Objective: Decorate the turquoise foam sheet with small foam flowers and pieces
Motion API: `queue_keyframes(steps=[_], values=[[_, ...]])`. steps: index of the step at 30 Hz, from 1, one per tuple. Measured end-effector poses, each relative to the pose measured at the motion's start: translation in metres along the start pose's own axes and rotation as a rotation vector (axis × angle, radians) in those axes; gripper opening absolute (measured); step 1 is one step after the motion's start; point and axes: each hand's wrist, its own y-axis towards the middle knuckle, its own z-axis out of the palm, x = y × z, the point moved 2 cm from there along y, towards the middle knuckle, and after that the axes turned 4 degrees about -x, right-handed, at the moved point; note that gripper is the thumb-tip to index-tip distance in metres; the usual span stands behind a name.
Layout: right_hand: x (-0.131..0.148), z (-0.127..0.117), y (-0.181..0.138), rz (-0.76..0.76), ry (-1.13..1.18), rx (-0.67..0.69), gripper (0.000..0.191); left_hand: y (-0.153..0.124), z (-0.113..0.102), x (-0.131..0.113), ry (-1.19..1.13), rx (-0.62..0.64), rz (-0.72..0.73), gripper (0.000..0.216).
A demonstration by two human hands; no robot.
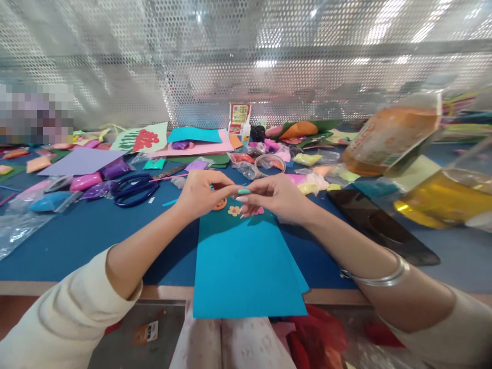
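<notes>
My left hand [202,193] and my right hand [271,197] meet fingertip to fingertip above the far end of a turquoise sheet [246,264] that lies on the blue table and overhangs its near edge. They pinch something very small between them; I cannot tell what it is. Small clay flowers sit on the sheet right under the fingers: an orange one [220,205], a yellow one [233,210] and a pink one [259,210]. A silver bangle [378,279] rings my right forearm.
Blue-handled scissors [134,188] lie to the left. Bagged coloured clay [86,181] and paper sheets [82,161] crowd the back. A tape roll [270,163] sits behind my hands, a black tray [380,225] and bottles of yellow liquid [442,202] to the right.
</notes>
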Motion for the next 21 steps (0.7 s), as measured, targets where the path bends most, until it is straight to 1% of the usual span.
queue_keyframes(steps=[2,4,6,8,9,11,13,15,17,19,21], values=[[-0.002,-0.001,0.001,0.010,0.062,-0.017,0.026,0.000,-0.002,-0.001,0.009,-0.075,0.027,0.016],[-0.004,0.000,0.002,0.022,0.170,-0.042,0.025,-0.001,-0.003,-0.002,-0.002,-0.120,0.048,0.014],[-0.006,0.001,0.002,0.025,0.267,-0.070,0.027,-0.002,-0.002,-0.005,-0.006,-0.141,0.096,0.015],[-0.006,0.002,0.002,0.031,0.338,-0.077,0.029,-0.003,0.001,-0.008,0.030,-0.127,0.190,0.015],[-0.005,0.004,0.001,0.032,0.374,-0.061,0.029,-0.004,0.003,-0.009,0.061,-0.115,0.244,0.016],[-0.001,0.006,0.000,0.033,0.447,0.016,0.028,-0.004,0.007,-0.010,0.112,-0.084,0.339,0.020],[0.002,0.009,-0.002,0.048,0.487,0.092,0.024,-0.005,0.011,-0.009,0.134,-0.051,0.404,0.023],[0.003,0.009,-0.003,0.072,0.465,0.116,0.022,-0.005,0.014,-0.008,0.149,-0.022,0.452,0.027],[0.002,0.008,-0.003,0.081,0.388,0.102,0.022,-0.005,0.014,-0.008,0.166,-0.009,0.458,0.030],[0.001,0.005,-0.003,0.078,0.292,0.097,0.024,-0.006,0.014,-0.008,0.167,0.019,0.415,0.027],[0.001,0.002,-0.003,0.087,0.217,0.106,0.026,-0.007,0.014,-0.007,0.142,0.072,0.355,0.023]])
